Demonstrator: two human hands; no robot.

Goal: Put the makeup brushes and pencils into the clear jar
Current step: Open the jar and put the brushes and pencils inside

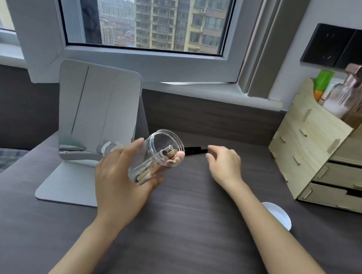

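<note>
1. A clear, round plastic jar (157, 156) is held above the dark grey wood-grain worktop (187, 218), tilted so that its open mouth is turned toward 1 o'clock and upward.
2. The left hand (124, 175) is wrapped around the jar's body, with the thumb laid on the near wall and the fingertips (178, 157) curled over the far side close to the rim.
3. Several slim gold and pale-toned makeup sticks (160, 164) are seen lying inside the jar, slanted along its length; whether they are brushes or pencils cannot be told.
4. A black pencil-like stick (194, 150) is laid flat on the worktop at 3 o'clock of the jar's mouth, just beside it.
5. The right hand (225, 163) is held loosely open and empty, with the fingers bent; its fingertips are placed at the right end of the black stick, and contact cannot be told.
6. A silver rectangular standing mirror (96, 112) on a flat base is set at 10 o'clock of the jar, close behind the left hand.
7. A pale wooden drawer organiser (325, 155) holding bottles is placed at 2 o'clock, well apart from both hands.
8. A small round white lid (280, 215) is seen partly hidden behind the right forearm, at 4 o'clock of the jar.
</note>
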